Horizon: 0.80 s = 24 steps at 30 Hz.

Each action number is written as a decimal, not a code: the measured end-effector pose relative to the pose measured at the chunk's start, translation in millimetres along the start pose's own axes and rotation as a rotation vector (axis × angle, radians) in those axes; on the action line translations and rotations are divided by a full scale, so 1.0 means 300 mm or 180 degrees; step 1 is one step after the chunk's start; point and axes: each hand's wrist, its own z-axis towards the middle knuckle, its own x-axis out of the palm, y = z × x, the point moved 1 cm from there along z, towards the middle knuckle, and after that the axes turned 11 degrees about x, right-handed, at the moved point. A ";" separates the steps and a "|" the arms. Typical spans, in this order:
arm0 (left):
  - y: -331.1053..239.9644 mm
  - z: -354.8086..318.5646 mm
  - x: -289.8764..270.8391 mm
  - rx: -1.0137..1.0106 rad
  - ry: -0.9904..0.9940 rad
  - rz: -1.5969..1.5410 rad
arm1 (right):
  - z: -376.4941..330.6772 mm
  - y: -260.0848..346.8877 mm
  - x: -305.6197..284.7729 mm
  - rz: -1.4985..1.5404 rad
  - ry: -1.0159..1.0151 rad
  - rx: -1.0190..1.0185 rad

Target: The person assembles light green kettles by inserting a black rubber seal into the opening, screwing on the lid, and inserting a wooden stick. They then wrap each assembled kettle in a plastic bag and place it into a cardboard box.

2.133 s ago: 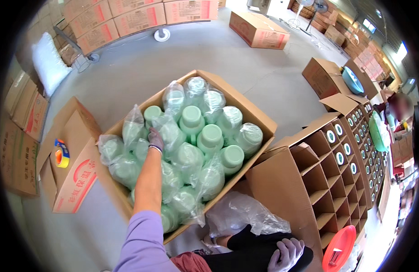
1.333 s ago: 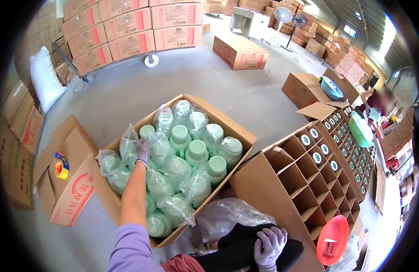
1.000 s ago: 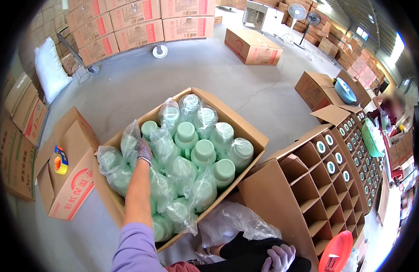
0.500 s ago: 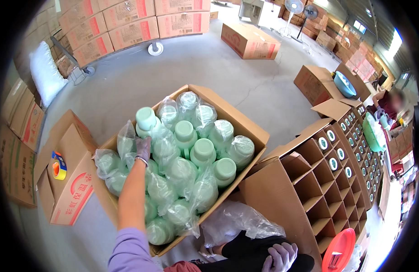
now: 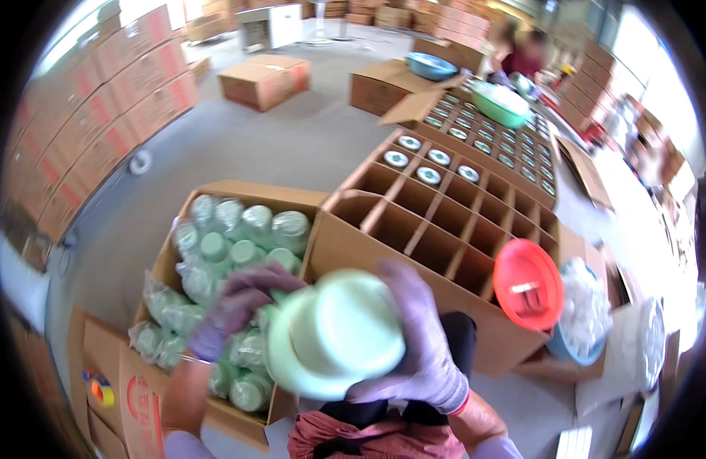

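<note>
Now my right hand is gripping the green flask over my lap; my left hand is lingering alongside, hold too blurred to tell; lopsided support could be inviting a slip.

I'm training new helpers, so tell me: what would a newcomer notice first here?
First, the large pale green bottle in the gloved right hand, low in the centre, with the left hand close beside it. Then the bright red basin at the near right end of the divided carton.
</note>
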 end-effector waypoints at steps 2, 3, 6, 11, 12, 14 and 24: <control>0.137 0.025 0.184 -0.0074 0.0893 -0.1187 | -0.077 0.085 -0.049 0.0302 0.0098 -0.0241; 0.207 -0.001 0.283 -0.0260 0.1021 -0.1780 | -0.122 0.098 -0.072 0.0334 0.0148 -0.0103; 0.308 -0.036 0.607 -0.0108 0.1379 -0.2134 | -0.294 -0.004 -0.080 0.0632 0.0465 0.0509; 0.443 -0.006 0.627 -0.0762 0.0350 -0.1512 | -0.499 -0.138 -0.111 0.2470 -0.1442 0.1690; 0.473 -0.067 0.601 -0.1222 -0.0487 -0.2211 | -0.461 -0.133 -0.149 0.2396 -0.1894 0.1569; 0.339 -0.135 0.550 -0.1474 0.0206 -0.1705 | -0.445 -0.240 -0.298 0.1282 -0.2276 0.1459; 0.197 -0.217 0.576 -0.1087 0.0668 -0.0558 | -0.381 -0.839 -0.812 -0.1881 -0.2695 0.2018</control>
